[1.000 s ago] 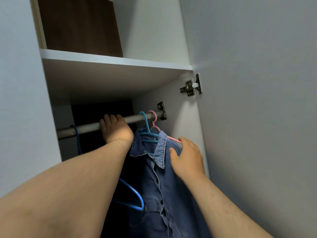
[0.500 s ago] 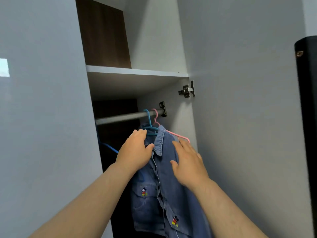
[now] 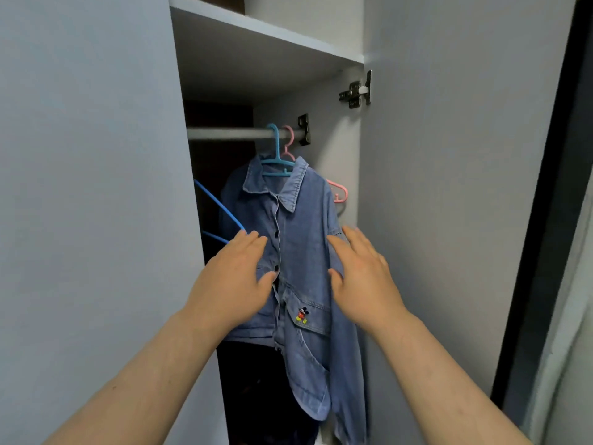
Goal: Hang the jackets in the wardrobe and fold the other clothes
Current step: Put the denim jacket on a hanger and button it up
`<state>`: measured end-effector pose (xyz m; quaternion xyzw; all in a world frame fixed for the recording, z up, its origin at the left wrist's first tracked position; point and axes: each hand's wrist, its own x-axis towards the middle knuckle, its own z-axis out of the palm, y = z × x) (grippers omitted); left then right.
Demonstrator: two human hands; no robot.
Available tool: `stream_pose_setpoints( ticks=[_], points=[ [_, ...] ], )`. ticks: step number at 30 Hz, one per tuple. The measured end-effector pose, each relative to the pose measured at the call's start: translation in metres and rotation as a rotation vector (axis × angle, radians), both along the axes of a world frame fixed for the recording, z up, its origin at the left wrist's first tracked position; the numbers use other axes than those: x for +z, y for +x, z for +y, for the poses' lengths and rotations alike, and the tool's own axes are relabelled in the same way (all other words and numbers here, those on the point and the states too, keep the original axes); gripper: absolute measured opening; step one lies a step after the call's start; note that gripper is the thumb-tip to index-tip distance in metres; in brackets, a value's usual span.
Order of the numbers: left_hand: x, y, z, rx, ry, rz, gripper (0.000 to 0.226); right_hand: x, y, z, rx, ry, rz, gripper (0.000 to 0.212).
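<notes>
Inside the wardrobe, the jacket hung upright from the rail, straight ahead between left hand and right hand, each grip spread, holding nothing.

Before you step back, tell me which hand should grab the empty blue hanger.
Left. The left hand is open with its fingertips beside the empty blue hanger, left of the denim jacket; the right hand would have to cross the jacket.

Wardrobe rail w/ teal hanger + denim jacket, pink hanger just beside
</notes>
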<state>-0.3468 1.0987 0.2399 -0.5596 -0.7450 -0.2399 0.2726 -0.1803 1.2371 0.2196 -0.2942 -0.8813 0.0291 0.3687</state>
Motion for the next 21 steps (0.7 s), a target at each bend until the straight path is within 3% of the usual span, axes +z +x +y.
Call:
stream_pose_setpoints(
  ticks=[4, 8, 17, 21],
  points=[
    [-0.013, 0.000, 0.000, -0.038, -0.026, -0.042, 0.065, -0.010, -0.002, -0.003, -0.011, -0.029, -0.006, 0.058],
    [-0.022, -0.008, 0.009, -0.078, -0.016, -0.022, 0.062, -0.021, -0.015, -0.005, -0.004, -0.101, 0.034, 0.058],
    [-0.046, -0.024, 0.058, -0.292, -0.046, -0.106, 0.061, -0.039, -0.013, 0.028, -0.206, -0.164, -0.034, 0.059],
    [-0.038, -0.023, 0.061, -0.356, -0.083, -0.286, 0.066, -0.024, -0.007, 0.025, -0.298, -0.253, -0.072, 0.059]
  ],
)
